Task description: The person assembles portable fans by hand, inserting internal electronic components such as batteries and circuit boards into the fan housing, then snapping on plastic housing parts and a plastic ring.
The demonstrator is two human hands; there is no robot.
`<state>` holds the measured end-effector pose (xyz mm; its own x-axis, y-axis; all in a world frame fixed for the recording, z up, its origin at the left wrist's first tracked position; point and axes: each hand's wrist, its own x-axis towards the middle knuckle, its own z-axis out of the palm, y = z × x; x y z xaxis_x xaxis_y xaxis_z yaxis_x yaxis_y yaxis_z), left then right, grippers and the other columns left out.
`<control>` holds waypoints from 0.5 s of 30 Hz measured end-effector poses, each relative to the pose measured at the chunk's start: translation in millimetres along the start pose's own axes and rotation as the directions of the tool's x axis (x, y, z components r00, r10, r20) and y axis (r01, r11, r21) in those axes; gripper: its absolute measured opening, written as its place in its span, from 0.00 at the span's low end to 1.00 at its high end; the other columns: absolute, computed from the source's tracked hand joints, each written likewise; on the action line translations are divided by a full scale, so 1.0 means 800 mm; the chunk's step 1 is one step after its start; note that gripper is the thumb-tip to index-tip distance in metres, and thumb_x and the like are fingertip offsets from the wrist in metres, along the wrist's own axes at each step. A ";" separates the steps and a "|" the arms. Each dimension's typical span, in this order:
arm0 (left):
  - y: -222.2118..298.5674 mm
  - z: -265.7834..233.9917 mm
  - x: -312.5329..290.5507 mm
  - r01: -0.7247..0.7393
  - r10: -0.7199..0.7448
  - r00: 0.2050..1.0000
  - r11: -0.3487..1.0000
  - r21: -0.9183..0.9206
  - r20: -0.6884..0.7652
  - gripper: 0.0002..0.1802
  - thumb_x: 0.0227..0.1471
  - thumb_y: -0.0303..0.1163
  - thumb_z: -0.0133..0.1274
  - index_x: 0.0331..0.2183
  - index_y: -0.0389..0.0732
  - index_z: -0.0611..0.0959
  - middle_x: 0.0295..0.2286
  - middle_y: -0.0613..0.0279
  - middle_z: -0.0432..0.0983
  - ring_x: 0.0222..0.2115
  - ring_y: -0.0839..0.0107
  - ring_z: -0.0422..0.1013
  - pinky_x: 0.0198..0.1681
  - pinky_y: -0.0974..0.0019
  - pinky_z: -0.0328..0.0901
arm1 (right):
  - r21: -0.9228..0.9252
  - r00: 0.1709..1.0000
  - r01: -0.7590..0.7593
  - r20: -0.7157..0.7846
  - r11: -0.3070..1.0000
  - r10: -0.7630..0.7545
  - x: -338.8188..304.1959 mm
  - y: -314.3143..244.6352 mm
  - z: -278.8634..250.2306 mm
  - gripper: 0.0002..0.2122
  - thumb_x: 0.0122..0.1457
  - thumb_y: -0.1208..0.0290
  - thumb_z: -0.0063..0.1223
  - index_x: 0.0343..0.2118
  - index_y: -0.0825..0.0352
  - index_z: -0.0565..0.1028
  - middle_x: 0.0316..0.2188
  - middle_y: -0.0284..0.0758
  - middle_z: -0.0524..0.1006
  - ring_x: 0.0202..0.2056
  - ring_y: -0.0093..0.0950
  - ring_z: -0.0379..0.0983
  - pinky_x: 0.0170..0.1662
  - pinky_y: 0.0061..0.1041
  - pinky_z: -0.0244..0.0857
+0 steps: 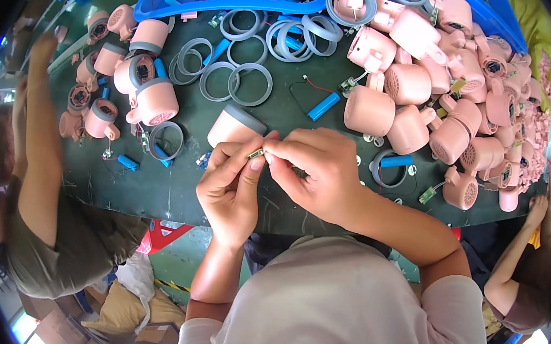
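Note:
A small green circuit board (255, 153) is pinched between the thumb and fingers of my left hand (228, 194), over the near part of the table. My right hand (319, 169) is closed in a pinch right at the board's edge. Something tiny and pale shows at its fingertips, too small to name. Just behind my left fingers lies a pink cup-shaped housing (228, 127) with a grey ring around one end; my fingers hide part of it. Farther back, a blue cylindrical battery (323, 106) with thin wires lies on the dark green tabletop (272, 205).
Several grey rings (251, 85) lie beyond my hands. Pink housings crowd the left, and a large pile of housings (408, 85) fills the right. A blue bin (231, 10) of batteries and rings stands at the back. Other people work at left (43, 143) and right (510, 281).

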<state>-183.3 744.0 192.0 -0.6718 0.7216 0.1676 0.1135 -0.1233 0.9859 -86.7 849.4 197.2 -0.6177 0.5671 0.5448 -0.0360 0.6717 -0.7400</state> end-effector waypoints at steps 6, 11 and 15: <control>-0.001 0.001 -0.002 -0.075 0.075 0.997 0.993 0.087 0.002 0.13 0.50 0.16 0.53 0.39 0.34 0.82 0.31 0.60 0.73 0.36 0.69 0.73 0.43 0.68 0.68 | -0.145 0.999 0.048 0.027 0.988 -0.044 -0.002 -0.005 0.003 0.09 0.42 0.80 0.60 0.30 0.66 0.77 0.17 0.32 0.71 0.15 0.29 0.64 0.19 0.25 0.55; -0.005 -0.004 -0.004 0.007 -0.001 0.998 0.996 0.091 -0.069 0.12 0.49 0.16 0.54 0.38 0.35 0.83 0.29 0.62 0.73 0.34 0.70 0.73 0.42 0.68 0.68 | 0.061 0.998 -0.037 0.056 0.997 0.033 -0.016 -0.016 0.013 0.16 0.39 0.81 0.51 0.36 0.72 0.72 0.23 0.36 0.70 0.22 0.37 0.70 0.25 0.34 0.64; 0.004 -0.027 0.025 -0.047 0.056 0.998 0.936 0.349 -0.016 0.11 0.47 0.17 0.55 0.35 0.36 0.84 0.29 0.62 0.76 0.33 0.74 0.70 0.39 0.72 0.65 | -0.076 0.983 0.018 0.182 0.997 -0.004 0.004 -0.017 0.017 0.19 0.44 0.77 0.54 0.43 0.71 0.72 0.26 0.37 0.70 0.27 0.34 0.68 0.31 0.34 0.63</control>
<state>-212.0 743.2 198.8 -0.6761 0.7025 0.2223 0.3931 0.0888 0.9152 -99.0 835.4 203.8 -0.7501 0.4682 0.4671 0.0124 0.7161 -0.6979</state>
